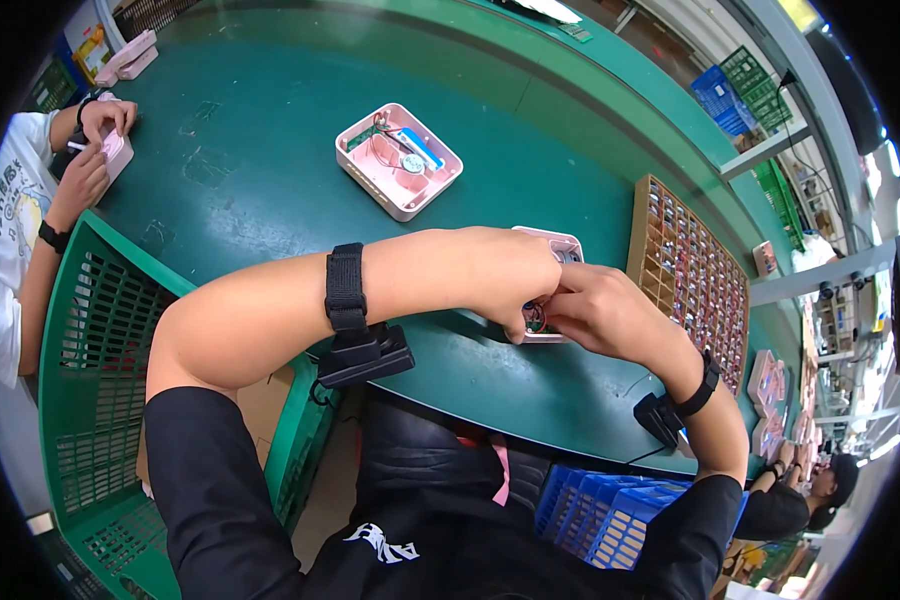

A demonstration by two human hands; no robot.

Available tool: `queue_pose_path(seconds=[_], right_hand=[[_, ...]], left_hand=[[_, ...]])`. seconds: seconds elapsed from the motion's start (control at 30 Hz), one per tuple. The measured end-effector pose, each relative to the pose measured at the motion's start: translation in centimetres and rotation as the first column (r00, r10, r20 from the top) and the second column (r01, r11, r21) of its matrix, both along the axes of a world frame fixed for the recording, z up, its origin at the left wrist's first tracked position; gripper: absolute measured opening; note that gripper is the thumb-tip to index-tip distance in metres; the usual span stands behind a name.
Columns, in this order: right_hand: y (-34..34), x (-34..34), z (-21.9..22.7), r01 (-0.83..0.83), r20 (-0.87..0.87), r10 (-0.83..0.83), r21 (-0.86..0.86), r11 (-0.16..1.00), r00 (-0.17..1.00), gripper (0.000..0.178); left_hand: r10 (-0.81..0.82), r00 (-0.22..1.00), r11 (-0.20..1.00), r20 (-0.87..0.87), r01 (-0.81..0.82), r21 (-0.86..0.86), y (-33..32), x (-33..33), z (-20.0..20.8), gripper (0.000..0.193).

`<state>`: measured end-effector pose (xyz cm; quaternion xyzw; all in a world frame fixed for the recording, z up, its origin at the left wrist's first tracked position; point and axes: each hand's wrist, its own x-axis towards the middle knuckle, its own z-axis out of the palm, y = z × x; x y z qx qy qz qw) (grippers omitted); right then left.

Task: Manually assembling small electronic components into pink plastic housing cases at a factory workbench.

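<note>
A pale pink plastic housing [544, 339] sits on the green table in front of me, mostly covered by my hands. My left hand [518, 278] reaches over it from the left, fingers curled down inside and thumb at its near left edge. From the right, my right hand [602, 308] bends in, its fingertips pinched together beside the left fingers. Thin wires and a bit of green circuit board [534, 318] show below the fingers; what the fingertips grip is hidden. Farther left stands another open pink housing [400, 207], containing a blue battery [422, 147], a round speaker [413, 163] and wires.
A cardboard tray [650, 225] of small wired parts in compartments lies right. Green crate [110, 350] stands left, blue crate [610, 520] below the table's near edge. At far left, a co-worker's hands [95, 150] hold a pink part. More pink parts [768, 390] lie far right.
</note>
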<state>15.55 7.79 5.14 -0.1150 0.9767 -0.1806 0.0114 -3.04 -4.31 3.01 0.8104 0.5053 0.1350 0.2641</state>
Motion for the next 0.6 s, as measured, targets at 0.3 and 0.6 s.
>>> queue_pose_path(seconds=[0.3, 0.6], right_hand=[[0.0, -0.9, 0.5, -0.014, 0.087, 0.013, 0.011, 1.000, 0.996, 0.009], [-1.5, 0.9, 0.7, 0.162, 0.133, -0.174, 0.090, 0.983, 0.976, 0.006]], left_hand=[[0.007, 1.000, 1.000, -0.007, -0.007, -0.022, 0.1, -0.4, 0.4, 0.035], [-0.047, 0.988, 0.995, 0.148, 0.033, 0.098, 2.0, 1.7, -1.9, 0.052]])
